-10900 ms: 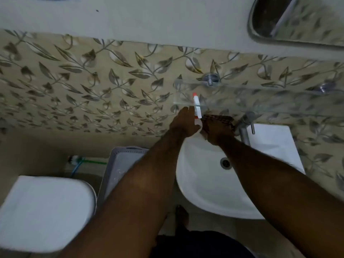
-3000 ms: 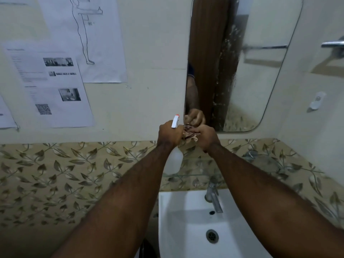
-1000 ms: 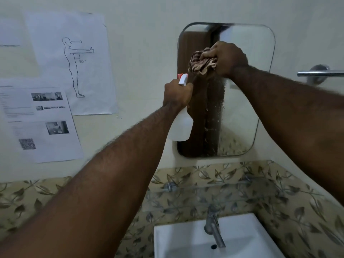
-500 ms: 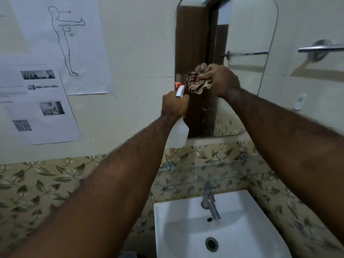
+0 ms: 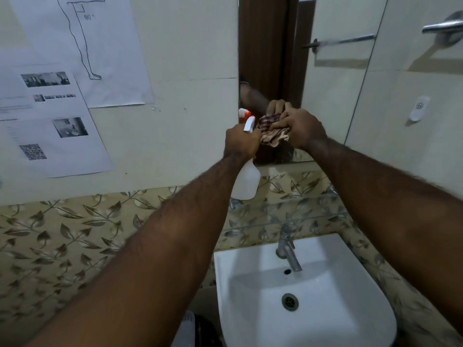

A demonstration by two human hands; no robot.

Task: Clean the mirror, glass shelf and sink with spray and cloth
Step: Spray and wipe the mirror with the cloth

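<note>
In the head view we see the right hand (image 5: pixel 300 128) pinching a bunched checked brown-and-red cloth (image 5: pixel 271 132) between thumb and curled fingers and pressing it on the tall wall mirror with rounded corners (image 5: pixel 338 96), near its left edge and only a little above its bottom edge. The left hand (image 5: pixel 241 142) is wrapped round the neck of a white translucent plastic spray bottle with an orange-and-white nozzle (image 5: pixel 246 181), just beside the cloth, and the body of the bottle hangs below the fist. One second ago the cloth was near the top edge of the mirror, and half a second ago at its middle height, so we judge that one downward wipe is almost finished. The clear glass shelf (image 5: pixel 288 211) and the white ceramic sink (image 5: pixel 338 309) below, with its metal tap (image 5: pixel 286 249), are not touched by any hand now; we think they come after the mirror.
</note>
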